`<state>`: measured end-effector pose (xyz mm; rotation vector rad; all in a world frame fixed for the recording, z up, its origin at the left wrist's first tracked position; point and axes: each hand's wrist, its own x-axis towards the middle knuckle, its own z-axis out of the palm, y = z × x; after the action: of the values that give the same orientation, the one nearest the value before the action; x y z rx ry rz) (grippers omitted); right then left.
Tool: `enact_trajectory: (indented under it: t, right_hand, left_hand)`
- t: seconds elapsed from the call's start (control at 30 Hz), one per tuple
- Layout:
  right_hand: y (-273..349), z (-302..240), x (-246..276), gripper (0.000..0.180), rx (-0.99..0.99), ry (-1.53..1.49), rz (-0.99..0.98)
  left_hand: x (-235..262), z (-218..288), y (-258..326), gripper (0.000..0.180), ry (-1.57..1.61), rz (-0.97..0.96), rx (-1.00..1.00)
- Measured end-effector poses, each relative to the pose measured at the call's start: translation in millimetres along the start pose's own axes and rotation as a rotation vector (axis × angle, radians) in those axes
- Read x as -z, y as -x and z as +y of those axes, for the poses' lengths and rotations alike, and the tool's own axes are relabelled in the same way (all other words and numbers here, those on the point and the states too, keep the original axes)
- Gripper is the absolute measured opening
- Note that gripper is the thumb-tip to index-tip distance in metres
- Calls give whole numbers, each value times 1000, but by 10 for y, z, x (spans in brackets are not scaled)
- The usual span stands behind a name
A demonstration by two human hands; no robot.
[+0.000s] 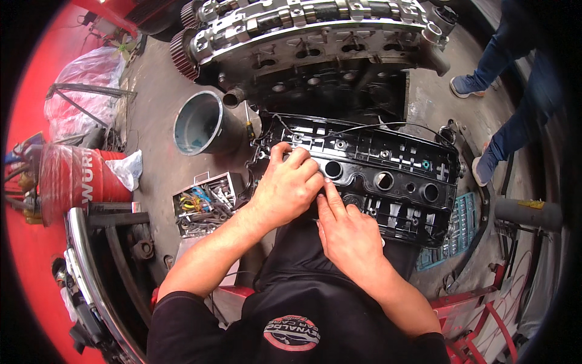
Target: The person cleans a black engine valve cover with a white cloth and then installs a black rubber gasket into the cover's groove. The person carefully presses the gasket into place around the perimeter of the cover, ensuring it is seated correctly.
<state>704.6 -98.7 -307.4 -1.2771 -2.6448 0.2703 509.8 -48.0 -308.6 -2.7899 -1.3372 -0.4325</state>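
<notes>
The black engine cover [359, 174] lies on the near side of the cylinder head [315, 37]; my left hand [289, 189] curls over it, perhaps pinching something I can't make out, and my right hand [348, 233] rests straight-fingered, grasping nothing; steady, even pressure seems best

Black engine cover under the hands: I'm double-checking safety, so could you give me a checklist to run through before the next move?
1. Hands on the cover: ok; the left hand and right hand meet near the left end of the black cover.
2. Gloves worn: not ok; both hands are bare.
3. Spot under the left fingertips visible: not ok; the hand hides it.
4. Cover free of loose lines: not ok; a thin dark cable arches over its far side.
5. Cover firmly supported underneath: cannot tell.
6. Other person's shoes apart from the cover: ok.
</notes>
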Motion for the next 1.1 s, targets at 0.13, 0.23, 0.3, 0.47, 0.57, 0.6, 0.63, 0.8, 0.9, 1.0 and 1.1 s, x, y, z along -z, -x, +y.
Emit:
enact_trajectory:
  t: [0.13,0.23,0.3,0.47,0.57,0.6,0.63,0.8,0.9,1.0,1.1]
  right_hand:
    - [30,8,18,47,12,-21,-26]
    - [31,20,3,46,12,-20,-33]
    - [30,27,3,45,14,-30,-37]
    - [20,31,-3,39,9,-32,-61]
    - [-3,31,14,33,-1,-34,-95]
    - [-6,35,26,31,0,-40,-103]
    - [-10,38,31,29,1,-45,-111]
    - [6,44,13,19,-6,-85,-72]
    - [3,38,18,16,-2,-81,-70]
    - [-6,55,27,15,3,-91,-84]
    - [9,52,-15,15,10,-79,-69]
  left_hand:
    - [-48,-73,43,29,-6,35,-109]
    - [-79,-99,55,30,-21,77,-168]
    - [-110,-143,94,31,37,93,-148]
    - [-109,-152,106,29,125,77,-76]
    - [-121,-151,59,27,229,54,39]
    - [-120,-137,50,26,253,32,84]
    - [-118,-123,47,25,277,10,129]
    - [-46,-118,56,17,356,-52,256]
    - [1,-107,-10,12,411,-133,382]
    - [11,-74,-93,10,397,-193,460]
    - [63,-53,-163,8,342,-276,465]
